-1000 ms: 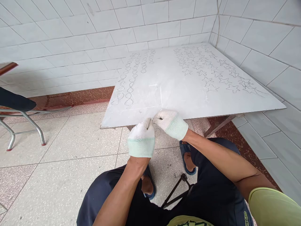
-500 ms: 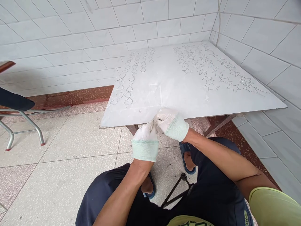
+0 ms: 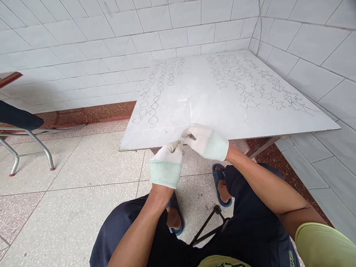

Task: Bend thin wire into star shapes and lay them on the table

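Both hands wear white knit gloves with pale green cuffs and meet at the table's front edge. My left hand [image 3: 167, 161] is closed in a pinch on a thin wire [image 3: 180, 140]. My right hand [image 3: 205, 140] is beside it, its thumb and forefinger curled in on the same wire; its exact grip is partly hidden. A rounded loop of wire [image 3: 192, 161] hangs below the hands, faint against the floor. On the white tabletop [image 3: 217, 118] lie rows of figure-eight wire shapes [image 3: 152, 116] at left and many star-shaped wires [image 3: 251, 104] at right.
Tiled walls [image 3: 133, 48] close off the table's back and right sides. Between my feet stands a dark metal folding frame [image 3: 217, 210]. At far left is a stool with metal legs [image 3: 41, 148]. A cable [image 3: 260, 29] runs down the wall corner.
My hands have moved slightly apart, the left to the left and down, the right a little to the right. A bit of wire now shows between their fingertips.
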A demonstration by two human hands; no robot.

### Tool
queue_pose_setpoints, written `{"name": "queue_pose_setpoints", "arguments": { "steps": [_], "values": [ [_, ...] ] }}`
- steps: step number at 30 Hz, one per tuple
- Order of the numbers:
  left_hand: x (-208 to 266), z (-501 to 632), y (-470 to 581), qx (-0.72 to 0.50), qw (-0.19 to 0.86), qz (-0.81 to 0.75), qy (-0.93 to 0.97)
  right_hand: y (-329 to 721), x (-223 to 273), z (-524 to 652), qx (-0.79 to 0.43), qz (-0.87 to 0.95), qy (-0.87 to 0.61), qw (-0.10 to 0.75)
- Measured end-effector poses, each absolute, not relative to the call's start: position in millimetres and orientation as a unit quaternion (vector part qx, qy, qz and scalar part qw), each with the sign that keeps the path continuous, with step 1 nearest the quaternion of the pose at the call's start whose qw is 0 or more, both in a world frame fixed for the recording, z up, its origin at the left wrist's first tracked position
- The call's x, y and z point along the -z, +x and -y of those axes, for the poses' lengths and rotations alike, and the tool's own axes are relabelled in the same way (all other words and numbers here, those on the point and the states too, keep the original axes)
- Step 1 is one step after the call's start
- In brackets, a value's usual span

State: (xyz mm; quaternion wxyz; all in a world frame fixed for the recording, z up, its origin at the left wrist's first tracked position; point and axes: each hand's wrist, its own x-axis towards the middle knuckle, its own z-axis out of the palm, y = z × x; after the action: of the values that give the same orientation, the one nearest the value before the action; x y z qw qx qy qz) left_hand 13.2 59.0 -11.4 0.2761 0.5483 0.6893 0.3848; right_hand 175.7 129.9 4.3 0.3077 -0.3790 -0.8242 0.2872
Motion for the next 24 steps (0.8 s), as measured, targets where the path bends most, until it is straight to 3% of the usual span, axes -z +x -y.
{"name": "queue_pose_setpoints", "arguments": {
  "steps": [3,11,18,24],
  "values": [
    [10,-59,9,-0.393,0.274,-0.689,0.544,179,-3,-132,-0.324,0.788,-0.401,0.337],
    [-2,-61,7,-0.398,0.311,-0.680,0.531,178,-6,-126,-0.335,0.809,-0.378,0.300],
    [-3,-67,-4,-0.420,0.432,-0.601,0.525,179,-14,-122,-0.327,0.816,-0.389,0.275],
    [-1,-60,1,-0.453,0.415,-0.605,0.506,181,-17,-124,-0.367,0.803,-0.384,0.269]
  ]
}}
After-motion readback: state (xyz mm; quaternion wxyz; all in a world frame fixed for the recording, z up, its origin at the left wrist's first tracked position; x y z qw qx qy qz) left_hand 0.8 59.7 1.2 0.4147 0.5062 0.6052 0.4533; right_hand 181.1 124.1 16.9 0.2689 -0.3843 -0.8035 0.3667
